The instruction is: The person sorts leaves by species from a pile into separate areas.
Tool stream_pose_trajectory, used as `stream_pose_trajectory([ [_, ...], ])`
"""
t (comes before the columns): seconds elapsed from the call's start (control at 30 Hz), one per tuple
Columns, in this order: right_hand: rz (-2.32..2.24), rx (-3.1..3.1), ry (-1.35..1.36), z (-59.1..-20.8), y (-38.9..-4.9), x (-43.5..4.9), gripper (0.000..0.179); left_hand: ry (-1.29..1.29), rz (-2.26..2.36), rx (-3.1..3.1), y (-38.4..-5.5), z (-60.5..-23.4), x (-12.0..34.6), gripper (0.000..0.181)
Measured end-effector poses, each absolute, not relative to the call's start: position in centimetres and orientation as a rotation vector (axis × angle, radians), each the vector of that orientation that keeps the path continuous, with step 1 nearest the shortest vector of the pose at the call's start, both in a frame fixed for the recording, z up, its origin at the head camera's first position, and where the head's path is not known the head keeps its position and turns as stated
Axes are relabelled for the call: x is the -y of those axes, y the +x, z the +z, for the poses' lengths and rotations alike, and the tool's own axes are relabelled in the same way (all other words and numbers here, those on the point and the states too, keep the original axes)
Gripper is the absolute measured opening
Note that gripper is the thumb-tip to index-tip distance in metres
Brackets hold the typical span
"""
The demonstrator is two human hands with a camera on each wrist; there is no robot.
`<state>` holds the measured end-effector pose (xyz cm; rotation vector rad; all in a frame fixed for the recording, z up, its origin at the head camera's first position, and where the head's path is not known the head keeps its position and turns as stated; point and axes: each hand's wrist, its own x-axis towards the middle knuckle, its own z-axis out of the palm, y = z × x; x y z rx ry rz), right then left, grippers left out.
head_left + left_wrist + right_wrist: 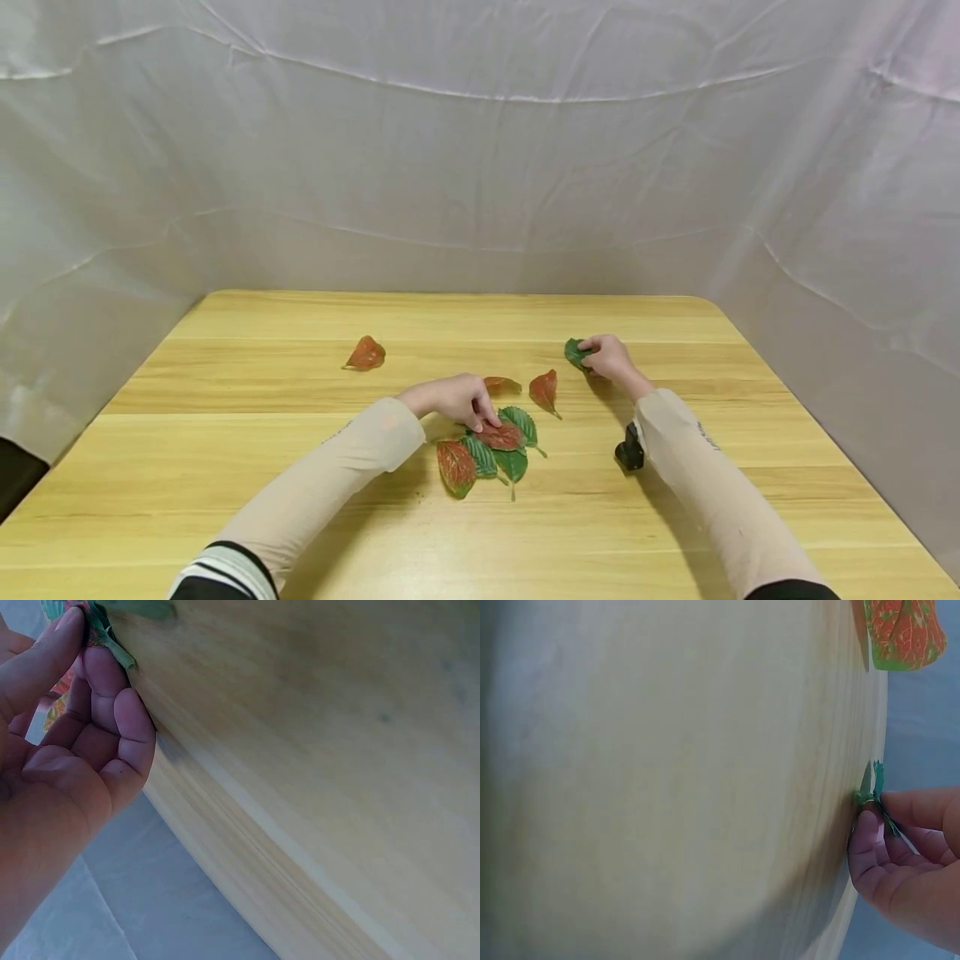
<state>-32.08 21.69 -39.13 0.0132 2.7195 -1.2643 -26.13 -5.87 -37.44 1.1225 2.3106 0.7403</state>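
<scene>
In the head view my left hand [459, 398] pinches a reddish artificial leaf [507, 435] between thumb and fingertips, low over a cluster of leaves. Under and around it lie green leaves [513, 463] with stems toward me, and a red-and-green leaf [456, 468] at the cluster's left. The left wrist view has the thumb pressed against the fingers at the leaf's edge. Farther back and to the right, my right hand [611, 358] pinches a green leaf [575, 353] at its near side. In the right wrist view that leaf [878, 778] appears edge-on between thumb and fingers.
Behind the cluster is a red leaf [502, 385], with another red leaf [543, 390] to its right. A lone red leaf [367, 353] lies at the back left. The wooden table [225, 467] is enclosed by pale sheeting [480, 167]. A black wrist camera [630, 450] hangs by the right sleeve.
</scene>
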Motion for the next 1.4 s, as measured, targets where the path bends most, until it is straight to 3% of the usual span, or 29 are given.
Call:
stream_pose_trajectory([
  [1.4,-1.275,-2.884,-0.174,-37.6,-27.4,-22.8,0.022,1.155,0.706,-2.307,-26.2,-37.3,6.0,0.021],
])
